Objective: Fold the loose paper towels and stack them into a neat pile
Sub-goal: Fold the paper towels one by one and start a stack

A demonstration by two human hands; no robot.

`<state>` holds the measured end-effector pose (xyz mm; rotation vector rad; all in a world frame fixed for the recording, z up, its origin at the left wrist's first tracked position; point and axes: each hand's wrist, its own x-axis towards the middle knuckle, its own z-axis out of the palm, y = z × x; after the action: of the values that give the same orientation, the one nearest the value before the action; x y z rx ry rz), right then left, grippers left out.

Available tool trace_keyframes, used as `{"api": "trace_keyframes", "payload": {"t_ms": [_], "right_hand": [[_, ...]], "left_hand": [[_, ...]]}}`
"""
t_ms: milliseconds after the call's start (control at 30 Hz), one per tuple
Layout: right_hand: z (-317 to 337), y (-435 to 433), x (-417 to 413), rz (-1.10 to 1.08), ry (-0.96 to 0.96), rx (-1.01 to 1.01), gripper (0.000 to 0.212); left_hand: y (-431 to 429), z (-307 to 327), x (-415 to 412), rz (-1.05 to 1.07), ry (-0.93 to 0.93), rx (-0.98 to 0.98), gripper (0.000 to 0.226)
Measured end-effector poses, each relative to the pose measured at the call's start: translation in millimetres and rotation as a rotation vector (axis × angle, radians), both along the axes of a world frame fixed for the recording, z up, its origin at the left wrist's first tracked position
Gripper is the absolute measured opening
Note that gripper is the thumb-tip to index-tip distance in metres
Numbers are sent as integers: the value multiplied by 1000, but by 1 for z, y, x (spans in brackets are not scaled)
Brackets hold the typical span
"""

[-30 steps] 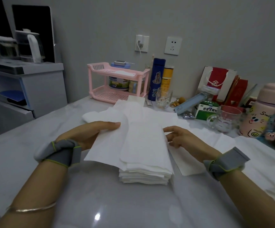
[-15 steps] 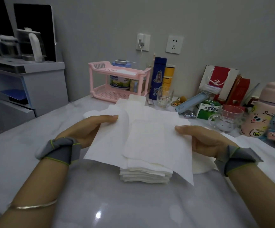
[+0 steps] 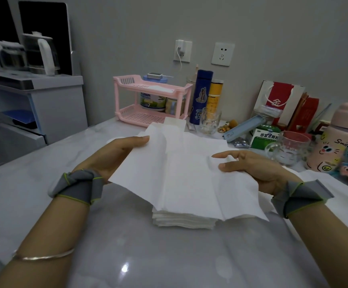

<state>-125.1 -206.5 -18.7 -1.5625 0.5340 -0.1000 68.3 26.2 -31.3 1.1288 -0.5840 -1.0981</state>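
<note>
I have the left hand (image 3: 114, 159) gripping the left edge of a paper towel sheet (image 3: 179, 179), thumb lying on top near the far corner and the fingers tucked underneath. The right hand (image 3: 252, 171) pinches the sheet's right edge, thumb pressed on top and the forefinger stretched out just above it. Between the two, the sheet is spread wide and lifted, creased lengthwise, with its near right corner drooping toward the worktop (image 3: 127, 256).

Right under the sheet I can see the stack of folded towels (image 3: 183, 220), squared up on the grey marbled surface, its near edge poking out below the sheet. More loose towels (image 3: 175, 129) lie beyond the hands, and another spread (image 3: 335, 194) lies off to the right past the wrist. Both wrists wear grey bands, and the left forearm carries a thin bracelet (image 3: 44, 256).

Along the wall behind sit a pink two-tier rack (image 3: 148, 100), a dark blue bottle (image 3: 202, 98) with a yellow tube (image 3: 214, 96) just beside it, and a glass mug (image 3: 209, 121) in front of them. To the right I make out a green medicine box (image 3: 265, 137), a second glass mug (image 3: 289, 146) and a pink cartoon-face flask (image 3: 339, 140).
</note>
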Motion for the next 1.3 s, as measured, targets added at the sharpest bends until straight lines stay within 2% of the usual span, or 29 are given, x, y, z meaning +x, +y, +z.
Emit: {"api": "trace_keyframes", "payload": {"t_ms": [133,300,367,500,633,800,900,1000,1067,1100,1200,1300], "right_hand": [[0,4,3,-36,-17,21,23],[2,11,7,-93,-49,54,19],[2,15,10,-128,-58,63,18],[2,24,14,-206,-110,119,16],[1,32,19,-245,-117,117,16],[8,31,19,-223,-56,56,18],[18,11,10,-361,-24,-236,23],[15,-15,1,-405,-7,-646,14],[6,-31,-4,-337,167,-991,13],[2,-37,-4,-278,268,-1100,17],[-9,-42,-3,-136,444,-1175,30],[-15,-40,-1,-100,560,-1102,50]], "left_hand": [[-1,-1,2,10,7,-27,25],[0,0,-3,-94,15,-101,32],[-2,-1,-5,-106,-25,-85,39],[-5,2,-7,-204,14,-52,66],[-7,2,-8,-254,17,-48,63],[-9,-3,-8,-225,-7,-27,43],[-11,-2,-7,-102,17,-23,42],[-15,-5,-5,76,25,-9,35],[-17,-8,-3,162,26,-7,25],[-18,-9,-2,199,33,-11,21],[-19,-12,-1,278,59,-13,18],[-20,-13,-1,308,56,1,17]]}}
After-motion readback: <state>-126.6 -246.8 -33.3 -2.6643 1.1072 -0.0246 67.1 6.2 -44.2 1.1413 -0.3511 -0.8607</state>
